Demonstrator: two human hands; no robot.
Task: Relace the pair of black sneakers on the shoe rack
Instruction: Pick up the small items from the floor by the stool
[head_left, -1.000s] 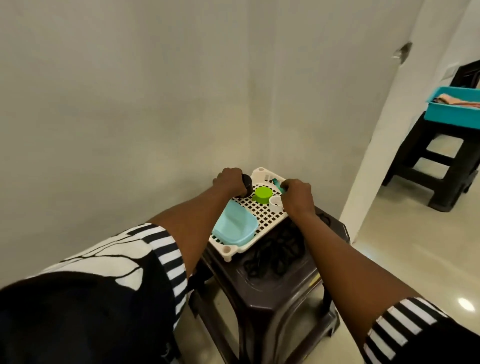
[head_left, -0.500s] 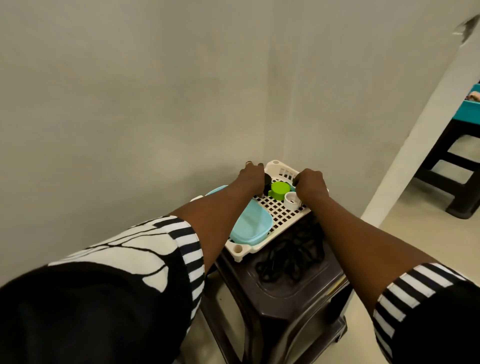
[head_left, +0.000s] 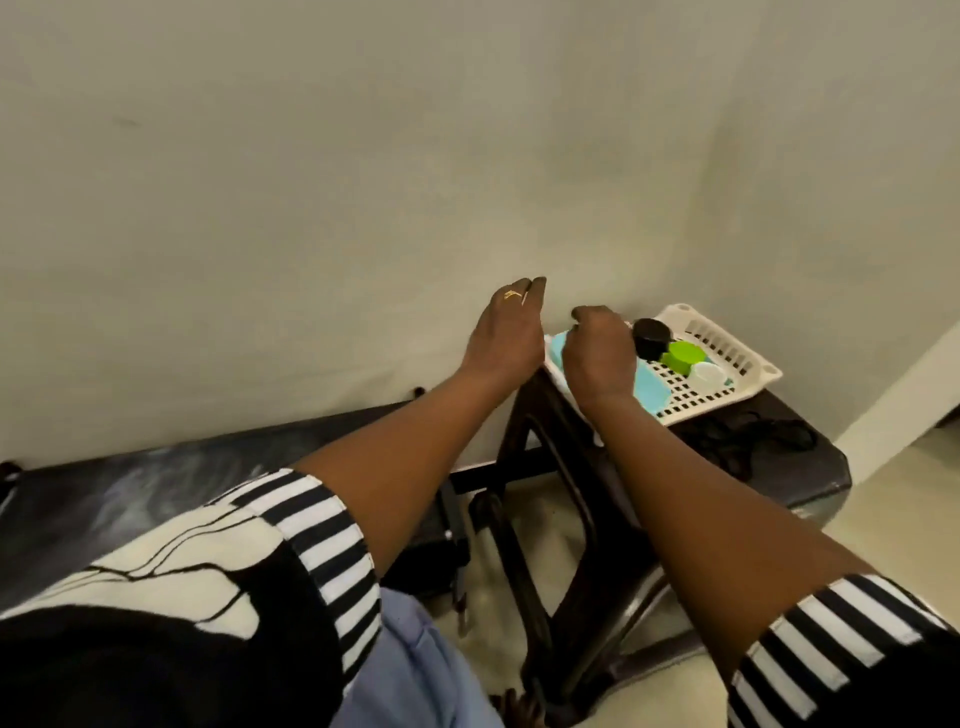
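My left hand (head_left: 506, 335) hangs in the air with its fingers straight and pressed together, holding nothing; just to its right, my right hand (head_left: 597, 358) curls its fingers down over the near corner of the white plastic lattice tray (head_left: 727, 353), and I cannot tell whether it grips anything; beyond that hand's knuckles a round black jar (head_left: 652, 338) sits in the tray; the tangle of black shoelaces (head_left: 737, 441) lies right of my right forearm on the dark brown plastic stool (head_left: 810, 467), just beside the tray.

white tray (head_left: 756, 366) on dark stool (head_left: 810, 467) | holds black jar (head_left: 649, 338), green lid (head_left: 684, 356)
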